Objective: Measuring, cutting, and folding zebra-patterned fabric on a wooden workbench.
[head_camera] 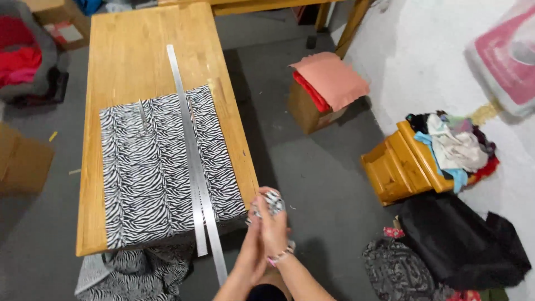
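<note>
Hands (266, 234) scrunch soft zebra-print scrap (271, 202) beside long steel ruler (192, 150)

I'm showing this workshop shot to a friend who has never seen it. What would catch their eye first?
The zebra-print fabric spread over the wooden table, with long metal rulers lying along it. Next, both hands pressed together just off the table's near corner, bunching a scrap of the same print. To the right, a heap of mixed cloth tops a small wooden cabinet.
</note>
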